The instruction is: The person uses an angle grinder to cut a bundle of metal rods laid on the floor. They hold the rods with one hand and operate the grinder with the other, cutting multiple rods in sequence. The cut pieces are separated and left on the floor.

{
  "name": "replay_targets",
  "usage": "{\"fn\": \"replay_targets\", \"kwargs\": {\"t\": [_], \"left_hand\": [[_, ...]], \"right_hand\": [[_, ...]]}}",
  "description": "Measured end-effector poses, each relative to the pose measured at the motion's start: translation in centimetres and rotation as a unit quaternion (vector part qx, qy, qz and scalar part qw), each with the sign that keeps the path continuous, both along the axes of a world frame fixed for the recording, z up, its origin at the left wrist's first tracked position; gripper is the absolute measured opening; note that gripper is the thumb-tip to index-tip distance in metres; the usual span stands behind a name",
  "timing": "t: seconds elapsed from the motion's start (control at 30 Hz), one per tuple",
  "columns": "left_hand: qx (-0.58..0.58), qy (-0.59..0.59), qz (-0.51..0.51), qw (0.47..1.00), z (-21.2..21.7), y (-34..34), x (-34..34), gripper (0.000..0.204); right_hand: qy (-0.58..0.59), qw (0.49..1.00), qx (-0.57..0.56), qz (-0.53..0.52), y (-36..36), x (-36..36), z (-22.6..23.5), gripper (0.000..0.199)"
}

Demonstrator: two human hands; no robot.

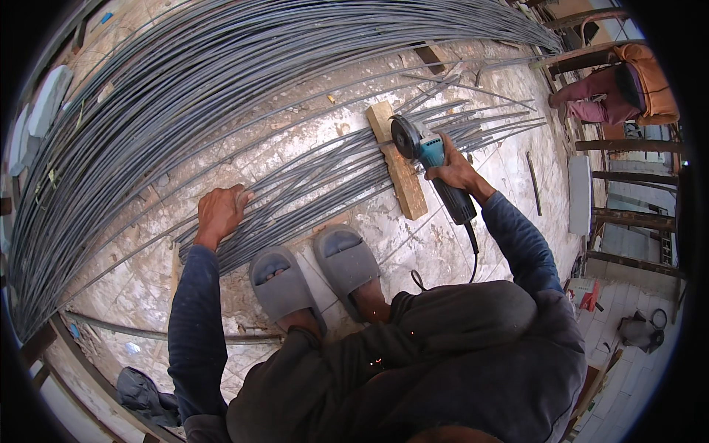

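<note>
At nine o'clock, thin grey metal rods [340,164] are clasped by the curled left hand [220,213]. At two, a teal-and-black angle grinder [430,153] is gripped in the wrapped right hand [456,171], near a rectangular wooden block [405,183]. Beyond, at eleven, a broad grey rod pile [258,70] is spread.

We've got both hands out front, well apart. Left hand [220,214]: back up, fingers curled under, tips hidden; left wrist [207,241] about in line with left forearm [196,317], which runs nearly straight ahead. Right hand [456,170]: closed grip, thumb toward our left; right forearm [521,240] slants forward and inward to the right wrist [484,192], elbow bent. Our legs [473,314] are bent, feet [273,266] side by side, toes forward.
</note>
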State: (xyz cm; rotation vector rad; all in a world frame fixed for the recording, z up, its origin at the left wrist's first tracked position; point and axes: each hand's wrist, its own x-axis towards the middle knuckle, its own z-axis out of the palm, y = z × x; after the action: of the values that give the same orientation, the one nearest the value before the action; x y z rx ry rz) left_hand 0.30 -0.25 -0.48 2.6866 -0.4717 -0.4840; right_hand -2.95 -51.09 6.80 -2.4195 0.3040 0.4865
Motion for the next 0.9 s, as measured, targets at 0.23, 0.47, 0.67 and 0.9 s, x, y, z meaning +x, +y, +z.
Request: {"fn": "replay_targets", "kwargs": {"t": [0.23, 0.47, 0.67, 0.9], "left_hand": [[-0.029, -0.026, 0.009, 0.999, -0.4, -0.1, -0.2, 0.033], [-0.019, -0.022, 0.013, 0.999, -0.2, 0.2, -0.2, 0.034], [-0.026, -0.014, 0.015, 0.999, 0.1, 0.2, -0.8, 0.035], [0.005, 0.018, 0.015, 1.000, 0.6, 0.3, -0.2, 0.035]], "right_hand": [[0.029, 0.999, 0.015, -0.028, 0.2, -0.2, 0.3, 0.107], [0.044, 0.998, 0.012, -0.032, 1.7, 0.9, 1.6, 0.107], [0.028, 1.000, 0.006, -0.001, 0.7, -0.4, 1.0, 0.105], [0.037, 0.998, -0.037, -0.025, 2.9, 1.1, 2.3, 0.107]]}}
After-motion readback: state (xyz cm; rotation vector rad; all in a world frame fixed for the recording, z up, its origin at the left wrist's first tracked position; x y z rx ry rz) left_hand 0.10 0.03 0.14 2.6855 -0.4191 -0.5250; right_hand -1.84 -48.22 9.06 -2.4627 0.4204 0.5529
